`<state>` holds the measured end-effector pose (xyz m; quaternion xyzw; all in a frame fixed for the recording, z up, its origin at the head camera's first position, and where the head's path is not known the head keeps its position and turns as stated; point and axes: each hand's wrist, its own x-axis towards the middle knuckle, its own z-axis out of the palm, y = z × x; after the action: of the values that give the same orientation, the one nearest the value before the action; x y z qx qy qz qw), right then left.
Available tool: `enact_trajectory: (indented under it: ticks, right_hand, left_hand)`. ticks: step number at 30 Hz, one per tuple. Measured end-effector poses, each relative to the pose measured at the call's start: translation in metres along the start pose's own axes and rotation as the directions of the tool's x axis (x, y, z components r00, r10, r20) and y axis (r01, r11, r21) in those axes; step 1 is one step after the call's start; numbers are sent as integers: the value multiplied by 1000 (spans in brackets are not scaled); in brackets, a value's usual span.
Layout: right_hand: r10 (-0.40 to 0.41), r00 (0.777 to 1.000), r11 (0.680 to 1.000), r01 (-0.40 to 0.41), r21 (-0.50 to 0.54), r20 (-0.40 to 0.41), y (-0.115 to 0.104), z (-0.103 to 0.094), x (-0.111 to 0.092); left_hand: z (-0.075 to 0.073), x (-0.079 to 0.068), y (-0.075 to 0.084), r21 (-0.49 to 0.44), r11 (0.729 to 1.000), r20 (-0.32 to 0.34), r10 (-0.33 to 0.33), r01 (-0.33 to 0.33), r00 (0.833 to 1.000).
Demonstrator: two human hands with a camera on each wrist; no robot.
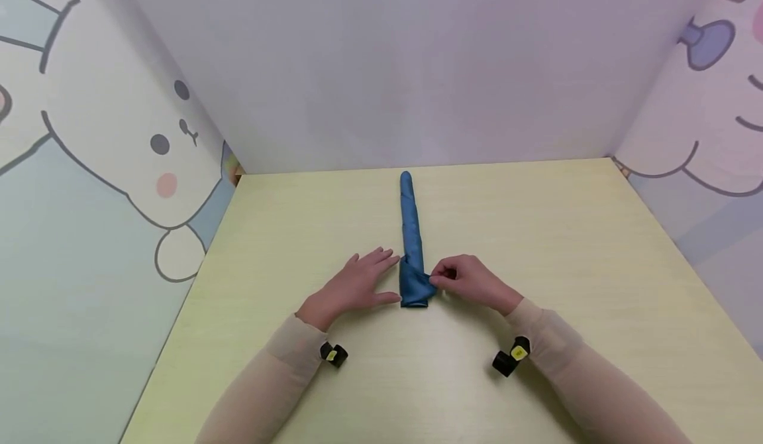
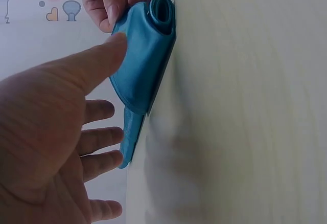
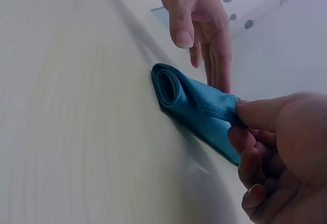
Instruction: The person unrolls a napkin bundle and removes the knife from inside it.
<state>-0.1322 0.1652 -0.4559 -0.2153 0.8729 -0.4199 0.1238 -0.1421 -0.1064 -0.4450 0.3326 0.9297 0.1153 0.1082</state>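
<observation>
A shiny blue cloth (image 1: 412,238) lies on the table, rolled into a long narrow tube that points away from me. At its near end a loose flap (image 1: 415,287) wraps across the roll. My right hand (image 1: 473,281) pinches the corner of this flap between thumb and fingertips, seen close in the right wrist view. My left hand (image 1: 357,283) is at the cloth's left side, fingers spread and straight, thumb tip right at the near end. In the left wrist view the open coil of the rolled cloth (image 2: 140,60) shows at its near end.
The pale wooden table (image 1: 536,232) extends on both sides of the cloth. A plain light panel (image 1: 387,66) stands along its back edge, with cartoon-printed walls (image 1: 107,166) at the sides. Small black devices (image 1: 511,356) are strapped at both wrists.
</observation>
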Motion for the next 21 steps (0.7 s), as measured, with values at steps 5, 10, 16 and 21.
enact_trajectory:
  ticks: [5, 10, 16, 21]
  right_hand:
    - [9, 1000, 1000, -9, -19, -10, -4, 6, 8]
    - [-1, 1000, 999, 0, -49, -12, -6, 11, 16]
    - [-14, 1000, 998, 13, -62, -21, -8, 18, 24]
    - [-6, 1000, 998, 4, -60, -31, -10, 24, 30]
  left_hand:
    - [-4, -6, 2, -34, 999, -7, 28, -29, 1000]
    - [-5, -6, 4, -36, 998, -28, 52, -53, 998]
    - [-2, -1, 8, -38, 993, -85, 112, -116, 990]
    - [2, 3, 11, -22, 991, -115, 126, -129, 985]
